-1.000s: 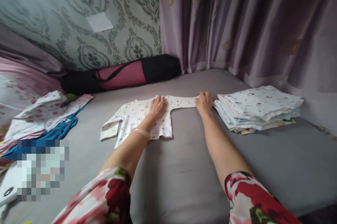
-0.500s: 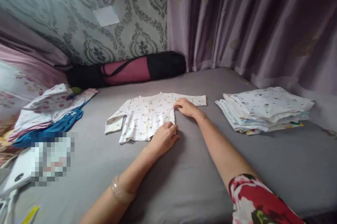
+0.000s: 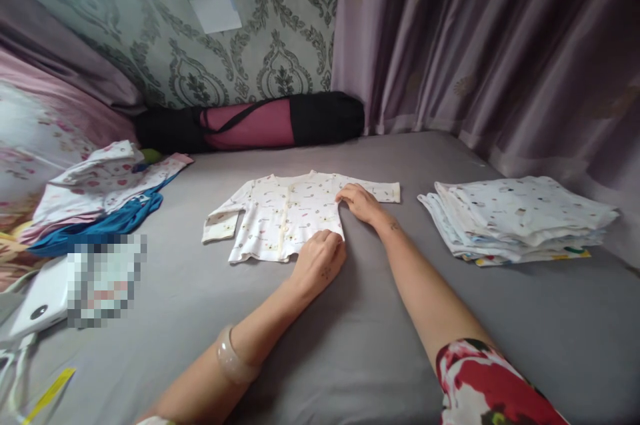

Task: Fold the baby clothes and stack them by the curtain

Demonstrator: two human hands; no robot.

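Note:
A small white long-sleeved shirt (image 3: pixel 270 218) with a little print lies spread flat on the grey bed sheet, its front buttons up. My left hand (image 3: pixel 320 258) is closed at the shirt's lower right corner, its fingertips bent over the hem. My right hand (image 3: pixel 361 203) pinches the cloth below the armpit of the right-side sleeve. That sleeve stretches out past my fingers, while the left-side sleeve bends down toward the bed.
A stack of folded white clothes (image 3: pixel 520 215) stands at the right. Crumpled clothes (image 3: pixel 100 192) and a white device (image 3: pixel 43 302) with cables lie at the left. A black and maroon long bag (image 3: pixel 250 124) rests along the wall.
The view has shifted a little, so the shirt and the stack appear farther right. My left hand has drawn its fingers in at the hem corner; my right hand stays at the armpit.

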